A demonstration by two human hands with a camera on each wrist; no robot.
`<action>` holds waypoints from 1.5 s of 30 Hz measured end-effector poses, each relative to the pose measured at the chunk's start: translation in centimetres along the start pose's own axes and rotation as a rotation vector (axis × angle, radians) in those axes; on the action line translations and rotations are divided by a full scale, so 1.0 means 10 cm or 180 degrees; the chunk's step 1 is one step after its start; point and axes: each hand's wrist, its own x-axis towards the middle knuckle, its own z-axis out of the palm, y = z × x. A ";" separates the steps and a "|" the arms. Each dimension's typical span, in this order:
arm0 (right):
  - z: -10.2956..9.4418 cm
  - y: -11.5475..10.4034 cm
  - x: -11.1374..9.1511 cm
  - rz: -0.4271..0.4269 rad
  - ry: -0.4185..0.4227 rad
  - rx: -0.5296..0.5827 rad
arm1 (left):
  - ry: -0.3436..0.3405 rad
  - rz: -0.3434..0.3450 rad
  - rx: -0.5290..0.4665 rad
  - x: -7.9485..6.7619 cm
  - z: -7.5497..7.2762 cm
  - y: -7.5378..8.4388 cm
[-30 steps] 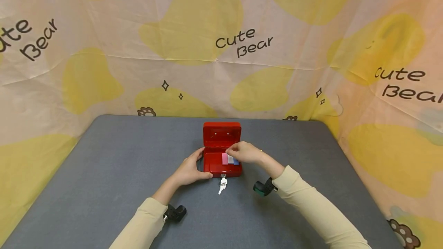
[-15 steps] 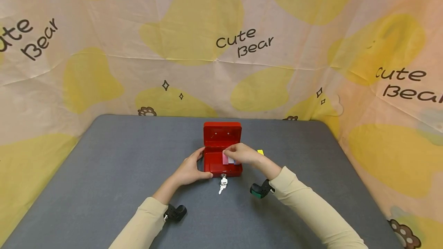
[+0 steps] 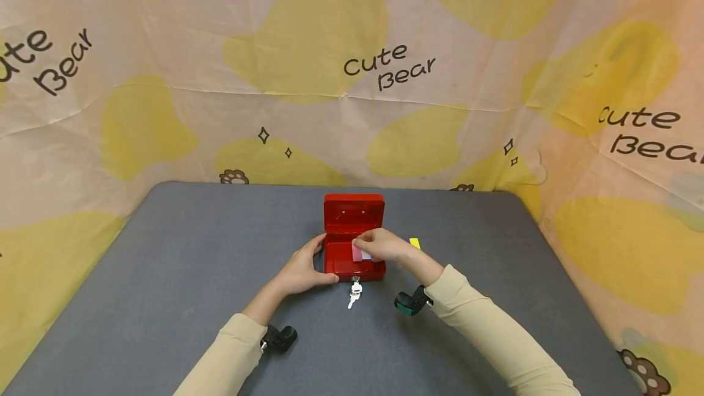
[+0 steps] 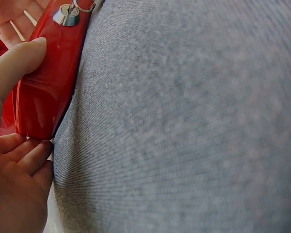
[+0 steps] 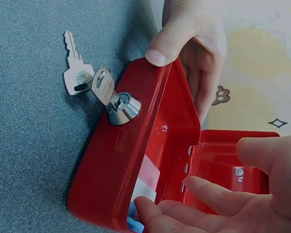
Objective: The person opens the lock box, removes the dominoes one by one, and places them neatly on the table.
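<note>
A small red cash box point(image 3: 343, 255) stands with its lid point(image 3: 354, 212) raised. My left hand point(image 3: 299, 271) grips its left side, the thumb on the front edge and the fingers along the side. Inside lie flat pink point(image 3: 357, 254), white point(image 3: 366, 255) and blue point(image 5: 135, 221) pieces, side by side. Over them reaches my right hand point(image 3: 387, 244), its fingertips right at the pieces in the head view. In the right wrist view its thumb and fingers are spread apart, one fingertip by the blue piece. A key sits in the front lock point(image 5: 123, 109), with a second key point(image 5: 77, 73) hanging from it.
To the right of the box, partly hidden by the right forearm, are a yellow piece point(image 3: 415, 242) and a sliver of purple. The grey cloth-covered table point(image 3: 192, 249) extends around the box. A printed curtain point(image 3: 308, 78) hangs behind it.
My right hand has shifted a little left over the pieces, covering the blue one in the head view. The yellow piece has come into sight behind the forearm. My left hand stays put.
</note>
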 end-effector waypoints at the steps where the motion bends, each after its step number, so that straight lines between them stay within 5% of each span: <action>1: 0.00 0.00 0.00 -0.0003 -0.0002 0.0001 | 0.0000 0.0001 -0.0001 0.00 0.00 0.00; 27: 0.06 0.02 0.04 -0.0038 -0.0112 0.0674 | 0.0002 0.0007 -0.0044 -0.02 0.00 0.01; 45: 0.04 0.00 -0.02 0.0064 0.0013 0.0464 | 0.0011 -0.0003 -0.0006 -0.02 0.00 0.00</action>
